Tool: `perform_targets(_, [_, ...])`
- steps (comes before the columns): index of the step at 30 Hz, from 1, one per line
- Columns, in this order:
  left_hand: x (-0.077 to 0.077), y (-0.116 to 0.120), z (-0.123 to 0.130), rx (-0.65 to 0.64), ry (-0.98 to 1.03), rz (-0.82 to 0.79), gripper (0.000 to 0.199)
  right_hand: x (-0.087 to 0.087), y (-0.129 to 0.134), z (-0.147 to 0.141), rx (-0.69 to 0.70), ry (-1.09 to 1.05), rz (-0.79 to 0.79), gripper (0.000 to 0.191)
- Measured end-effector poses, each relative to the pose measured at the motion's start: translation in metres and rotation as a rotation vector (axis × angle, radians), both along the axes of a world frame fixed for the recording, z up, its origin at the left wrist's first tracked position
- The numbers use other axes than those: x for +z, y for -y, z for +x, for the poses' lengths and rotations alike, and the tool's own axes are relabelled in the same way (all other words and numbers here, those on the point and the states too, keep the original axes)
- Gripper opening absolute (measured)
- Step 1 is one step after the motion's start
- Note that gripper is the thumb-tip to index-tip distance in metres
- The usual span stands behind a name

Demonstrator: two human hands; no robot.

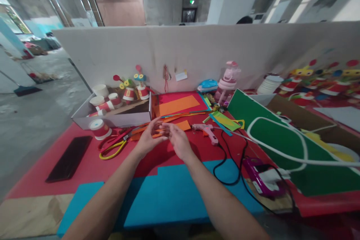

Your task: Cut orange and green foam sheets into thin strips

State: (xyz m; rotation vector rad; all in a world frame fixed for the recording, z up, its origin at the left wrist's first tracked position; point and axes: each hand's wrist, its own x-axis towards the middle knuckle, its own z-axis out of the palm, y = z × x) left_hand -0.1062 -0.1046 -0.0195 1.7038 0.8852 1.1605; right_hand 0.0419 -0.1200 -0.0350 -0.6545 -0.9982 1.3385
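My left hand (149, 138) and my right hand (179, 140) hover over the middle of the red table, palms facing each other. Their fingers are curved and apart, with the fingertips nearly meeting. I see nothing held in either one. Orange paper strips (184, 125) lie just beyond the fingers. To the left of my left hand are scissors (114, 152) with yellow and red handles. A pink glue gun (206, 131) rests on its side to the right of my right hand. Blue paper sheets (168, 195) lie beneath my forearms.
A white box (112, 121) at the left holds paper-cup figures. A cup (99, 129) and a black phone (69, 159) are near it. On the right are a green board (270, 138), a purple power socket (263, 176), cables and a pink bottle (227, 82). A pale partition (126, 48) stands behind.
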Motion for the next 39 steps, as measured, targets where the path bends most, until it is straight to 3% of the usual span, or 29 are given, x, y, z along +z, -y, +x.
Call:
perform_targets(3, [-0.001, 0.003, 0.003, -0.118, 0.133, -0.234, 0.067, -0.008, 0.0, -0.008, -0.051, 0.09, -0.025, 0.029])
perform_targets(7, [0.001, 0.005, 0.003, -0.15, 0.161, -0.312, 0.058, -0.011, -0.001, -0.001, -0.15, 0.403, 0.035, 0.02])
perform_targets(10, [0.007, 0.004, -0.002, -0.139, 0.218, -0.274, 0.049, -0.001, 0.005, 0.007, -0.246, 0.803, 0.32, 0.028])
perform_targets(13, [0.017, 0.003, -0.008, 0.022, 0.248, -0.181, 0.042, 0.012, 0.015, 0.008, -0.308, 1.184, 0.623, 0.04])
perform_targets(16, [0.023, 0.001, -0.017, 0.068, 0.093, -0.232, 0.043, 0.019, 0.022, 0.004, -0.239, 1.383, 0.79, 0.043])
perform_targets(20, [0.021, -0.005, -0.036, -0.207, -0.073, -0.464, 0.037, 0.02, 0.026, 0.001, -0.076, 1.408, 0.901, 0.035])
perform_targets(25, [0.019, -0.007, -0.05, -0.56, -0.303, -0.493, 0.033, 0.02, 0.03, -0.001, 0.126, 1.415, 0.955, 0.022])
perform_targets(28, [0.017, -0.003, -0.043, -0.542, -0.241, -0.522, 0.032, 0.017, 0.031, -0.002, 0.175, 1.434, 0.943, 0.021])
perform_targets(34, [0.005, 0.0, -0.026, -0.412, -0.035, -0.68, 0.035, 0.012, 0.031, 0.0, 0.09, 1.393, 0.854, 0.026])
perform_targets(39, [0.008, 0.0, -0.027, -0.392, 0.002, -0.64, 0.033, 0.011, 0.029, -0.002, 0.06, 1.329, 0.855, 0.023])
